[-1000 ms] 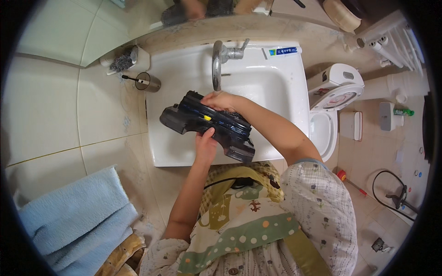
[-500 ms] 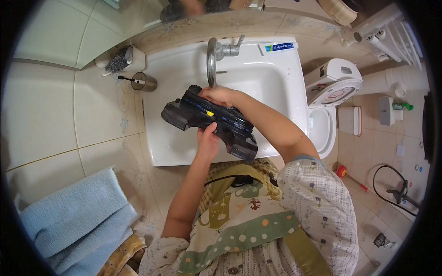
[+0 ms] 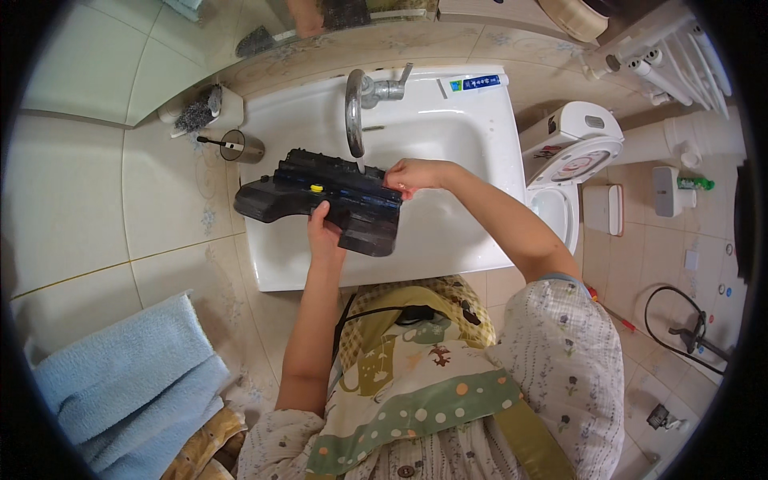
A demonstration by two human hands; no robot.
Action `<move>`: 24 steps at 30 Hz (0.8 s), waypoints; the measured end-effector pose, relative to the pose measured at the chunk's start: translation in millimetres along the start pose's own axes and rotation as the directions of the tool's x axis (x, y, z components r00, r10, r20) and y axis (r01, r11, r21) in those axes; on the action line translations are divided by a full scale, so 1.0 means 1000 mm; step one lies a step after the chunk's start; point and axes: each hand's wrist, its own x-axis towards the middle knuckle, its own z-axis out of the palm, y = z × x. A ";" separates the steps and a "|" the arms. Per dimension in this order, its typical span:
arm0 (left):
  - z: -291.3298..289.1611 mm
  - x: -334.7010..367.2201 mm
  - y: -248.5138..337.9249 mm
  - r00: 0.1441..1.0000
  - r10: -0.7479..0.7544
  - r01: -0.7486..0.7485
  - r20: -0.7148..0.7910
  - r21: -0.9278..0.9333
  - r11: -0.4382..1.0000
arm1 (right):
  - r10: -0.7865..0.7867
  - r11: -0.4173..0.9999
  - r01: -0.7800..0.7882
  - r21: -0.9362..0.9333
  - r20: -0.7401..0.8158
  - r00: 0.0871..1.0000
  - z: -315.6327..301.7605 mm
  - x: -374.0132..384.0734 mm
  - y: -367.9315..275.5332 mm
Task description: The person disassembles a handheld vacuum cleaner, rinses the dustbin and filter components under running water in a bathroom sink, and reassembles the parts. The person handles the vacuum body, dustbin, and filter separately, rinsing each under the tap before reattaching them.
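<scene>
Over the white sink [image 3: 472,232] I hold a wet black plastic housing [image 3: 372,238] with a broad flared outline and a small yellow tab; its exact kind is unclear. My left hand [image 3: 324,234] grips its near edge from below, thumb on top beside the yellow tab. At the right end, the closed fingers of my right hand [image 3: 416,176] pinch the housing's far edge, fingertips partly hidden. The chrome faucet [image 3: 354,120] arches above it, and a thin stream of water appears to fall onto the housing's far side.
A toothpaste tube [image 3: 476,83] lies on the sink's back right rim. Left of the basin stand a cup [image 3: 253,147] with a toothbrush and a grey scrubber [image 3: 194,118]. The toilet [image 3: 552,216] is at the right, a blue towel [image 3: 128,368] at lower left.
The housing has shifted left and turned to lie more level under the faucet. My right hand has moved from its far middle edge to its right end; my left hand moved left with it.
</scene>
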 end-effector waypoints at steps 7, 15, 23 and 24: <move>0.001 -0.002 0.003 0.999 0.011 -0.012 0.040 0.022 1.000 | -0.288 0.900 0.168 -0.402 -0.258 0.922 -0.009 0.018 0.031; 0.009 -0.028 -0.010 0.907 -0.387 0.417 0.164 -0.233 0.879 | -0.214 0.789 0.006 -0.614 -0.265 0.940 0.018 0.085 0.013; 0.022 -0.039 0.007 0.859 -0.495 0.512 0.134 -0.191 0.837 | -0.177 0.981 0.148 -0.122 -0.271 0.946 0.012 0.106 0.058; 0.026 -0.042 0.012 0.848 -0.507 0.528 0.152 -0.187 0.828 | -0.139 0.989 0.120 -0.083 -0.279 0.950 0.013 0.099 0.051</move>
